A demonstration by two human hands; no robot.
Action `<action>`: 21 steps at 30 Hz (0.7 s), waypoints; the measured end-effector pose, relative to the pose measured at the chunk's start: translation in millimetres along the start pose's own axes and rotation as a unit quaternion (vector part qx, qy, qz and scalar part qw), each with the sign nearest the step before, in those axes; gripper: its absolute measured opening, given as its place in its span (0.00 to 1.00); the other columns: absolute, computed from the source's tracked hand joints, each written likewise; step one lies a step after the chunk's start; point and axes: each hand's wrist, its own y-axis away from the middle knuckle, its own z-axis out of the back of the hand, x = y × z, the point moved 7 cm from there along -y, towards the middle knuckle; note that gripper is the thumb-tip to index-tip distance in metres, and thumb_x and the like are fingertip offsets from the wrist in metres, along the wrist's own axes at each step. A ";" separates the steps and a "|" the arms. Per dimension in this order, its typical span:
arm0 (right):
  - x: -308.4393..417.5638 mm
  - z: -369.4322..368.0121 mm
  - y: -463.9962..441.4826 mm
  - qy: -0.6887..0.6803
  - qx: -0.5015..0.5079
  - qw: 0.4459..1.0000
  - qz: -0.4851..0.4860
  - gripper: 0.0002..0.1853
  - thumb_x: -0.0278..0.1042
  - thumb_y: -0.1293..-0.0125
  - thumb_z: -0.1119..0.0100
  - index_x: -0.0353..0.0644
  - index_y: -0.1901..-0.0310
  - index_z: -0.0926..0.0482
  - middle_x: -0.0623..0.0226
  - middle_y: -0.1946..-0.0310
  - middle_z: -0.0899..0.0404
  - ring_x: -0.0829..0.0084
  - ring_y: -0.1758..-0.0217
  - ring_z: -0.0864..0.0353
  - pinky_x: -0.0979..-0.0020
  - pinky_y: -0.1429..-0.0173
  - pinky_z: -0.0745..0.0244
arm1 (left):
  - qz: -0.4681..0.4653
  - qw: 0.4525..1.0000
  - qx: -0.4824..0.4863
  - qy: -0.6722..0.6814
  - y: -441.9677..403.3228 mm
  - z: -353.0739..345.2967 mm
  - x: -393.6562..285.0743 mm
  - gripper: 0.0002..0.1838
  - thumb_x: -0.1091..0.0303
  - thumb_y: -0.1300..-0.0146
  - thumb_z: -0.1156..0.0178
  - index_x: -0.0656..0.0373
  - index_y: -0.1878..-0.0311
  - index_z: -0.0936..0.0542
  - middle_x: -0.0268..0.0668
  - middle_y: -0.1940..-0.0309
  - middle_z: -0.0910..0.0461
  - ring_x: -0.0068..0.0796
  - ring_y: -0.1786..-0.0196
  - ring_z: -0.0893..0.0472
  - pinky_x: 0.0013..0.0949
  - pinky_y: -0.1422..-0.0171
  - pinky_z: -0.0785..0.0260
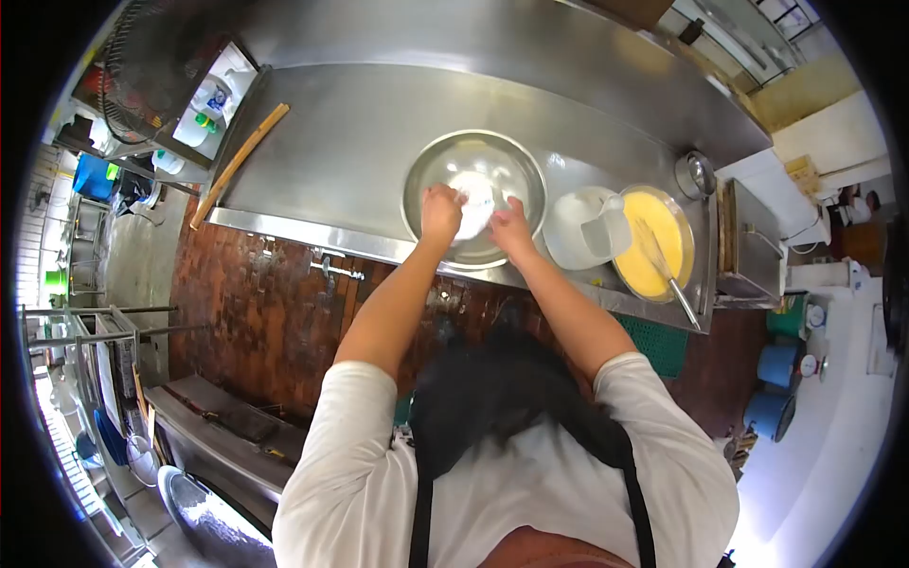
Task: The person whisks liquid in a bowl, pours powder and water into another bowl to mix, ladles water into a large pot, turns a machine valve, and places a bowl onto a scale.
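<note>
A wide stainless steel mixing bowl [417,180] sits near the front edge of the metal counter. Inside its rim, my left hand [441,214] is closed on the left side of a white, partly see-through plastic bag [473,204]. My right hand [511,230] pinches the right side of the same bag. Its contents look white, but glare hides the detail. To the right of the bowl stands a translucent plastic container [571,232] with a clear scoop or jug [606,234] on it. Beside that, a whisk [663,265] leans in a bowl of yellow batter [644,213].
A small metal bowl [696,175] stands at the counter's back right. A wooden stick [241,163] lies along the left end of the steel counter [331,133]. Bottles [204,114] stand on a shelf at left. Below is a brown tiled floor [246,312] with a green mat [658,346].
</note>
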 end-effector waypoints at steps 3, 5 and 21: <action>69.6 -5.9 32.2 0.190 0.014 0.941 0.279 0.21 0.24 0.41 0.42 0.39 0.44 0.28 0.56 0.55 0.22 0.54 0.57 0.19 0.63 0.51 0.22 | 0.231 0.961 0.057 0.142 -5.8 -6.5 10.1 0.13 0.62 0.38 0.37 0.65 0.70 0.20 0.51 0.61 0.18 0.58 0.53 0.21 0.52 0.50 0.31; 75.8 -15.9 30.9 0.234 0.038 0.933 0.271 0.18 0.23 0.46 0.39 0.40 0.50 0.23 0.53 0.55 0.23 0.49 0.54 0.22 0.61 0.47 0.25 | 0.231 0.961 0.066 0.139 -14.9 -28.3 21.7 0.16 0.59 0.40 0.35 0.64 0.62 0.20 0.53 0.60 0.18 0.57 0.54 0.20 0.50 0.51 0.29; 48.9 -32.6 2.3 0.388 0.185 0.863 0.266 0.08 0.31 0.40 0.42 0.43 0.59 0.17 0.52 0.57 0.23 0.49 0.50 0.23 0.56 0.46 0.26 | -0.001 0.968 0.233 -0.091 -15.0 -61.8 6.2 0.11 0.68 0.40 0.43 0.61 0.55 0.26 0.51 0.61 0.19 0.51 0.56 0.17 0.48 0.52 0.25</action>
